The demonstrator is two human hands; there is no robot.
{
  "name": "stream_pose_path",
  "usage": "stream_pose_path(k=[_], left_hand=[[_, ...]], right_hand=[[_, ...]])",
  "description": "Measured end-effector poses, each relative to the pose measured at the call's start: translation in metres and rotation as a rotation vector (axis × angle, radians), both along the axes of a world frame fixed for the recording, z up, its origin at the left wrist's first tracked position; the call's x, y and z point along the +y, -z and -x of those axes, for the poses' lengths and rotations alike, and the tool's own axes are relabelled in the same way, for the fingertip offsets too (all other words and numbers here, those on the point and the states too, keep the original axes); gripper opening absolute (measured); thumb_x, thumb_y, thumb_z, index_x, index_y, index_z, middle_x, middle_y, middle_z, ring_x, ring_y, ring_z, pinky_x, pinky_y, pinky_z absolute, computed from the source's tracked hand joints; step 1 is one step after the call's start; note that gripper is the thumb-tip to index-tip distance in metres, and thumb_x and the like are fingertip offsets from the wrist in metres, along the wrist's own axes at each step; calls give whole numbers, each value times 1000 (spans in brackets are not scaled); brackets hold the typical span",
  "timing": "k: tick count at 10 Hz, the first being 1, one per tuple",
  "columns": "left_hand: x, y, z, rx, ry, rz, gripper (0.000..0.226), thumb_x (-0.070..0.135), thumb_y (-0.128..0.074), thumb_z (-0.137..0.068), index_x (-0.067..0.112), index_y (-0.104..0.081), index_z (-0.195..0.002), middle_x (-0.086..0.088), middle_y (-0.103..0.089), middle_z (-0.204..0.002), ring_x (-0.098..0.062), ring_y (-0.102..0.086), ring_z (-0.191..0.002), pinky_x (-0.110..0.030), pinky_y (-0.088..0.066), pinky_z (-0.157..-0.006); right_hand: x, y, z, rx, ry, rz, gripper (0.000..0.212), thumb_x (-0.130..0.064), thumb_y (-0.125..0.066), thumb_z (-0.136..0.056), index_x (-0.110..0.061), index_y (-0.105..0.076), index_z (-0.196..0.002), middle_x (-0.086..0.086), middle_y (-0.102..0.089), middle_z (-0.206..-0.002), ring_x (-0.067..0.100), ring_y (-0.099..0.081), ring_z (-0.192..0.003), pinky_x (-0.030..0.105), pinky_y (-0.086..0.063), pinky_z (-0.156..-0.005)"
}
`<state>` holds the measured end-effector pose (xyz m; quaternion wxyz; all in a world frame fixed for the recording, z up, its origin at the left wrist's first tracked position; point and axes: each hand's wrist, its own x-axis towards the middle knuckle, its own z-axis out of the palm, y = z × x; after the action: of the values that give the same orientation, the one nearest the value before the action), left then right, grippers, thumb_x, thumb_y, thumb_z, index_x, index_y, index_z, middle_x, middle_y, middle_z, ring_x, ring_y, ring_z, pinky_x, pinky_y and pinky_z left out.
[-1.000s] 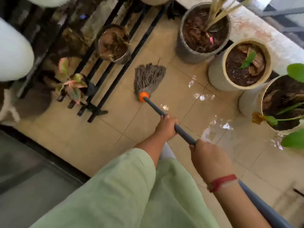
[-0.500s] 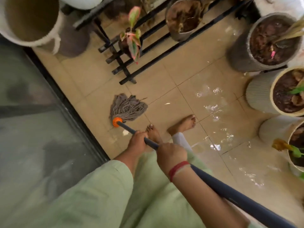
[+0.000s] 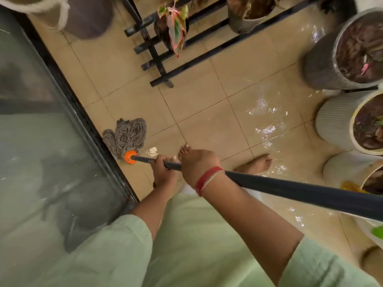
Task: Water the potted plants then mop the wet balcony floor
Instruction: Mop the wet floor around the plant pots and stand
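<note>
A grey string mop head [image 3: 127, 137] with an orange collar [image 3: 130, 157] lies on the beige tiles, pressed against the dark door track [image 3: 78, 108]. Its dark handle [image 3: 290, 188] runs to the right edge. My left hand [image 3: 164, 169] grips the handle close to the collar. My right hand [image 3: 199, 165], with a red thread at the wrist, grips it just behind. Water puddles [image 3: 267, 129] glisten on the tiles to the right. Potted plants stand along the right: a grey pot [image 3: 323, 65], a ribbed white pot [image 3: 335, 121] and another white pot [image 3: 342, 172].
A black metal rack [image 3: 159, 65] with a pink-green leafed plant [image 3: 175, 25] and a further pot [image 3: 244, 21] stands at the top. A glass sliding door [image 3: 37, 141] fills the left. My bare feet [image 3: 255, 164] stand on the wet tiles. A woven basket [image 3: 41, 11] sits top left.
The mop head has been drawn from the middle of the floor near the rack leftwards to the door track. My hands kept their grip and the view swung left.
</note>
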<state>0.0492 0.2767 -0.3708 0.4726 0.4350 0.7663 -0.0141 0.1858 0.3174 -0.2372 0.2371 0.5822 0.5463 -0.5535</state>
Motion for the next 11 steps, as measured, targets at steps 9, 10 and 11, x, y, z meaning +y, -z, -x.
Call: stream_pose_path(k=[9,10,11], left_hand=[[-119,10,-449,-277,1108,83,17,27,-57,-93,16,-51,-105,-23,1,-156,-43,-35,-133,-43,-42,-100],[-125,9,-424,-261,1165,73,22,29,-55,-94,16,-51,-111,-21,1,-157,-41,-32,-136,-45,-44,-100],[-128,7,-386,-347,1151,48,27,21,-51,-94,14,-47,-120,-17,-5,-157,-41,-29,-137,-51,-42,-102]], right_hand=[[-256,-15,-332,-579,905,61,41,-41,-26,-100,-11,-50,-113,7,-50,-82,27,-49,-76,32,-38,-65],[-262,-18,-312,-552,897,62,39,-40,-26,-100,-11,-49,-112,2,-44,-72,23,-45,-68,31,-36,-60],[-260,-23,-283,-557,831,34,39,-41,-25,-99,-13,-49,-111,1,-44,-71,22,-46,-68,30,-36,-59]])
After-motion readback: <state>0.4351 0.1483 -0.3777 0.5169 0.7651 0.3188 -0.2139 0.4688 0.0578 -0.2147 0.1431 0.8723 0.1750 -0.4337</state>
